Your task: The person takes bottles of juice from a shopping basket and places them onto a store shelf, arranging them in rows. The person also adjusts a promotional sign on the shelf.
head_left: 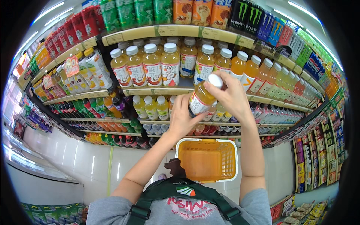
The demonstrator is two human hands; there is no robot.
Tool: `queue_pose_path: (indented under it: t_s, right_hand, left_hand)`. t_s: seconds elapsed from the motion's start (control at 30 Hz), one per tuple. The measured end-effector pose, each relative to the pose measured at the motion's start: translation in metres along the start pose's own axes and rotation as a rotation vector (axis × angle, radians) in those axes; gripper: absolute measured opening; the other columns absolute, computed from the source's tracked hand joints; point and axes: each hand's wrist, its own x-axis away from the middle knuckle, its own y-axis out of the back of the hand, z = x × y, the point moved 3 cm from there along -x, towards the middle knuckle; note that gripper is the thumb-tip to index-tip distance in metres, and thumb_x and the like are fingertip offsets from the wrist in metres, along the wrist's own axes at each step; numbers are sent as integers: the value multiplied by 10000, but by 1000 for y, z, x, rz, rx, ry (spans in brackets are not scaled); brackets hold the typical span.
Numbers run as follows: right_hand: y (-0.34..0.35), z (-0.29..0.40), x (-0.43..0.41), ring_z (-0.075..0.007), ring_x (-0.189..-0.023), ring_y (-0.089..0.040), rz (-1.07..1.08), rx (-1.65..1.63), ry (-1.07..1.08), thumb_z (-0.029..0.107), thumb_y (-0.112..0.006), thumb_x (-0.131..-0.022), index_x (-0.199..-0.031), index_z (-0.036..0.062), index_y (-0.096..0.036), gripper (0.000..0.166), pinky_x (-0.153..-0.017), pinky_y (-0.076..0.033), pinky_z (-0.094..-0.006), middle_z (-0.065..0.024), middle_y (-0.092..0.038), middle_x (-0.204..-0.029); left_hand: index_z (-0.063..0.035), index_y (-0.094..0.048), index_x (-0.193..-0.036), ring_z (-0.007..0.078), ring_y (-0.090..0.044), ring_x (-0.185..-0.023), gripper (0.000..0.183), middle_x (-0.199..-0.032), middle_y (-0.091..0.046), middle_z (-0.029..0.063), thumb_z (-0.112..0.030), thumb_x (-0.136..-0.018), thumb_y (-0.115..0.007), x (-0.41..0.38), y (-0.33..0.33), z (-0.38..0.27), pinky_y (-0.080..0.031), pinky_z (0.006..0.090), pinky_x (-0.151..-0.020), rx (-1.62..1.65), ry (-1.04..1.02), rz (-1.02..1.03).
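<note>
Both hands hold one plastic drink bottle [200, 98] with amber liquid, a white cap and a printed label, tilted in front of a store shelf. My left hand [182, 115] wraps the lower part of the bottle. At its top, my right hand [232, 95] grips the neck and cap. Behind it, similar bottles [170, 66] stand upright in rows on the shelf, beside a gap in the front row. An orange plastic basket [206, 139] with a white rim is below my hands; no goods show inside.
Drink cans [143, 12] line the upper shelf, above a shelf edge [180, 30] with price tags. Lower shelves hold more bottles [162, 108]. Snack racks [315, 157] stand at the right, a white cabinet [47, 180] at the lower left. Tiled floor [98, 163] lies below.
</note>
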Motion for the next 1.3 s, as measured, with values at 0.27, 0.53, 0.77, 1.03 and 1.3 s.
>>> queue_pose_path:
  t_s: [0.27,0.53,0.77,1.03,1.3]
  right_hand:
    - [-17,68,-57,-337,-874,-661,87,528,397,317,-631,-820,-1075,43,-611,375,-781,-512,-426,-174,-694,-930]
    - [-35,46,-77,-358,-957,-632,139,608,328,308,-620,-790,-1144,93,-590,415,-839,-499,-449,-178,-661,-1000]
    - [-36,11,-91,-377,-1003,-623,187,559,197,296,-613,-814,-1193,107,-563,427,-863,-494,-460,-199,-647,-1041]
    - [-47,1,-103,-399,-956,-642,-27,588,184,234,-663,-867,-1176,44,-561,377,-812,-511,-469,-238,-670,-981]
    - [-64,-8,-116,-401,-885,-670,-177,579,166,192,-680,-855,-1116,23,-608,319,-760,-535,-480,-238,-691,-907]
  left_hand:
    - [23,-511,-1217,348,-586,-875,533,-1074,-521,191,-128,-777,-771,-46,30,31,-499,415,-735,26,114,-112]
    - [19,-516,-1064,365,-591,-790,383,-955,-553,183,-71,-776,-751,-58,1,72,-489,439,-679,85,164,-195]
    - [33,-524,-1058,338,-599,-778,352,-936,-557,180,-49,-787,-734,-55,-14,88,-496,427,-680,26,165,-175]
    - [36,-547,-1042,312,-606,-739,299,-914,-568,178,-40,-806,-715,-56,-20,88,-505,401,-659,72,167,-206]
    - [48,-565,-998,276,-639,-717,273,-866,-616,172,-9,-788,-730,-58,-21,94,-526,364,-646,-37,131,-263]
